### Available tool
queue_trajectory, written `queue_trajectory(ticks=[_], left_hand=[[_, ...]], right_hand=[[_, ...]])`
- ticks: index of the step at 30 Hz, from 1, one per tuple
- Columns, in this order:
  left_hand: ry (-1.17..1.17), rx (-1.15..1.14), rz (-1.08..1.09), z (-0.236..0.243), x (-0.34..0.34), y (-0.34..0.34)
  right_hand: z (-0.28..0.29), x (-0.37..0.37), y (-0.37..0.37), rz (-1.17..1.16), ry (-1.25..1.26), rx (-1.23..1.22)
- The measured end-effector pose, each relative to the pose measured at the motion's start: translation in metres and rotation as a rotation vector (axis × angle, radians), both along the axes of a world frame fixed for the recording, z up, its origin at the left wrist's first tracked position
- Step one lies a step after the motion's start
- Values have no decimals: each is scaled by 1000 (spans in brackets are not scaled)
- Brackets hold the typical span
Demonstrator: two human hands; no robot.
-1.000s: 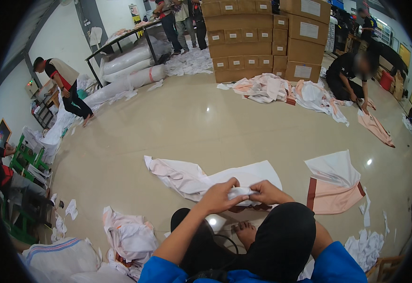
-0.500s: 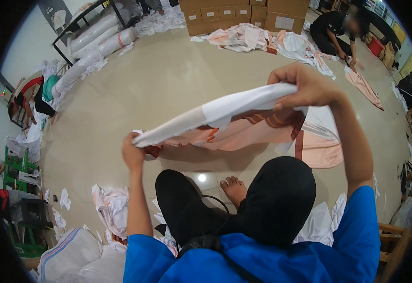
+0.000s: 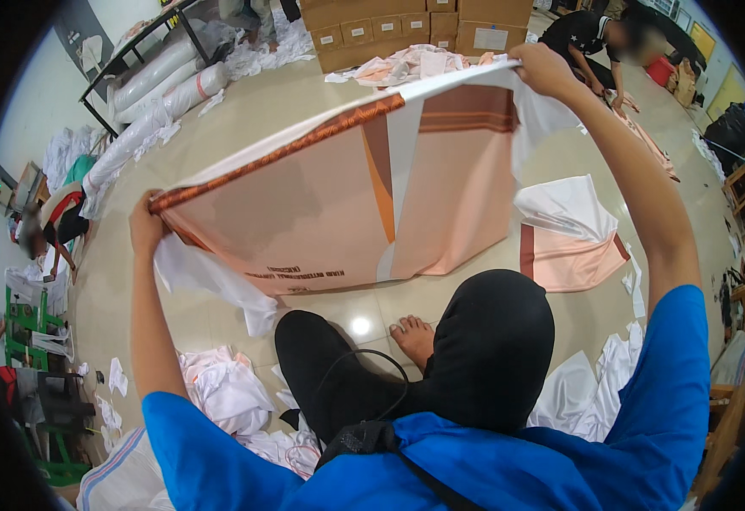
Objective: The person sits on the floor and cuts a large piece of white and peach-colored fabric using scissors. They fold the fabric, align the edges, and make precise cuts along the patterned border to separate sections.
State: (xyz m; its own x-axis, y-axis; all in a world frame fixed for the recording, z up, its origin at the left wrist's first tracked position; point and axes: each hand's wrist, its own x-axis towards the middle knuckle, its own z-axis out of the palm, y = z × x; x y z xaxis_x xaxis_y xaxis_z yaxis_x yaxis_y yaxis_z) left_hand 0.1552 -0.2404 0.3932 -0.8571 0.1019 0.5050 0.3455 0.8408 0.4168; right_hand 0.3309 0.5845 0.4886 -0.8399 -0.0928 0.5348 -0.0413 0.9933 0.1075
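Observation:
Stretched out in front of me hangs a large printed fabric panel (image 3: 304, 200), peach with white parts, an orange patterned band and brown stripes. My left hand (image 3: 146, 223) is closed on its left upper corner, with white cloth dangling below. My right hand (image 3: 544, 70), raised higher and farther off, grips the other upper corner. The panel's top edge slants up toward the right between them. On the floor right of it lies a smaller white and peach fabric piece (image 3: 570, 251) with brown edging.
Cardboard boxes (image 3: 415, 34) stand at the back behind a heap of cloth (image 3: 406, 64). A co-worker in black (image 3: 581, 43) bends over fabric at far right; another person (image 3: 66, 221) stoops at left. Wrapped rolls (image 3: 163, 98) lie far left. White cloth piles (image 3: 227, 387) flank my knees.
Both hands have moved apart and upward, the right one farther away. The fabric panel, bunched before, is now spread open and hangs with its printed face showing.

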Motion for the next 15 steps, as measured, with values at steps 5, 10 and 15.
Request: queue_trajectory(ticks=[5, 10, 15], left_hand=[[206, 11, -105, 112, -56, -49], [715, -209, -45, 202, 34, -91], [633, -7, 37, 122, 164, -130]], right_hand=[[67, -30, 26, -366, 340, 13], [107, 81, 21, -136, 830, -214], [5, 247, -5, 132, 737, -341]])
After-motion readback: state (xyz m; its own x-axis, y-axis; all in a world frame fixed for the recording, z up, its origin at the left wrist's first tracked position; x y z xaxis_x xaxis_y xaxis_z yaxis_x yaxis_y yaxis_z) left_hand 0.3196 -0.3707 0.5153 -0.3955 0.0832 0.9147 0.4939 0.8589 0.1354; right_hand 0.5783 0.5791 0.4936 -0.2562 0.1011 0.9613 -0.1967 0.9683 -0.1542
